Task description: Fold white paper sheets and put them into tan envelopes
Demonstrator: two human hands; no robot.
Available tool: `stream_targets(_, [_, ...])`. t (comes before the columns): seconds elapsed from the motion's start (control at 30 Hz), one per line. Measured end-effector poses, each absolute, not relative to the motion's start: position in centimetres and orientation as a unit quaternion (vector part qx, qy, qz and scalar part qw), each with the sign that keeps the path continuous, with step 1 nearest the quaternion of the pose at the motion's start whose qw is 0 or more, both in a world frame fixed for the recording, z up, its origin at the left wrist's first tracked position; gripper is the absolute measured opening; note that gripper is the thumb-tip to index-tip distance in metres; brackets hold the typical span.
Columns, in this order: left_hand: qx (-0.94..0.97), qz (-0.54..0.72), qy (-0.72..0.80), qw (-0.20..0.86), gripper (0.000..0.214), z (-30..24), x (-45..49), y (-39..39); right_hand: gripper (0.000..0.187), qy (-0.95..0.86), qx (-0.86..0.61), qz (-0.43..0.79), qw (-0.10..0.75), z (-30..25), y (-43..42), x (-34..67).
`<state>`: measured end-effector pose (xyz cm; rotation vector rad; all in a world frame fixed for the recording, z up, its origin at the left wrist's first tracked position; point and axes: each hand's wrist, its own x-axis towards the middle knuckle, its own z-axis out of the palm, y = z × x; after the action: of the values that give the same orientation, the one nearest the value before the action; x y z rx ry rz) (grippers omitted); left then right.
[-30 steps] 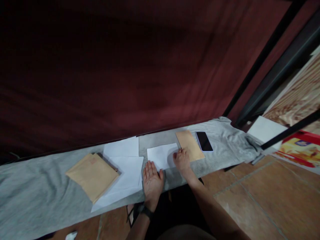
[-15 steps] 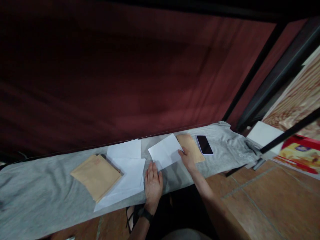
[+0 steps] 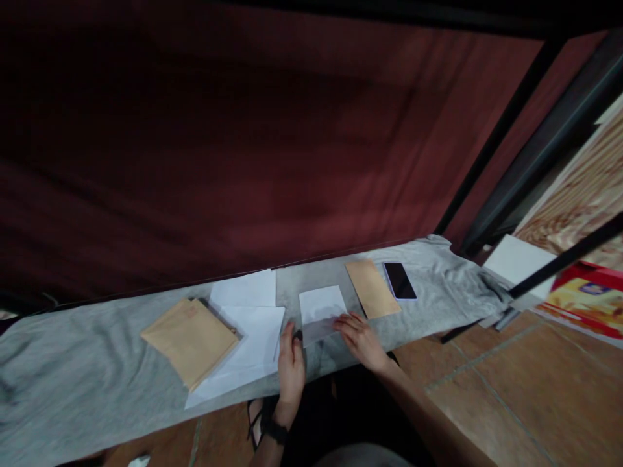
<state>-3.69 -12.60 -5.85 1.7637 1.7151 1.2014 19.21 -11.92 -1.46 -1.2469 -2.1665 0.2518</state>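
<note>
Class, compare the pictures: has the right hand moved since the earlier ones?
Yes. Judged against the phone, which lies in place beside the brown envelope, the right hand has shifted toward the person's lap.

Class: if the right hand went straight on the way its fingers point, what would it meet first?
Probably the small white sheet: the right hand overlaps its lower right edge, though whether it touches or hovers is hard to tell.

My right hand point(image 3: 359, 338) touched a small white paper point(image 3: 320, 303). My left hand point(image 3: 291, 368) was near it. To the right lay a brown envelope point(image 3: 372, 289) and a phone point(image 3: 400, 281).
</note>
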Motion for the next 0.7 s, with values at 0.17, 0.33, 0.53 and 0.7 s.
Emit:
stream_targets(0.17, [0.660,0.412,0.583,0.233,0.044,-4.6,-3.1,-12.1,0.056,-0.821,-0.489,0.120,0.269,-4.6,-13.7,19.9])
stream_targets(0.33, [0.786,0.238,0.482,0.304,0.041,-2.1,-2.2,-9.1,0.062,-0.824,-0.478,0.123,0.277,-5.5,-14.3,20.0])
stream_targets(0.53, [0.883,0.135,0.423,0.154,0.047,-2.7,1.0,-6.5,0.065,-0.810,-0.500,0.114,0.285,-5.6,-14.3,19.3])
stream_targets(0.7, [0.891,0.103,0.433,0.092,0.049,-3.9,3.4,-4.6,0.064,-0.812,-0.494,0.121,0.287,-5.4,-14.3,19.3])
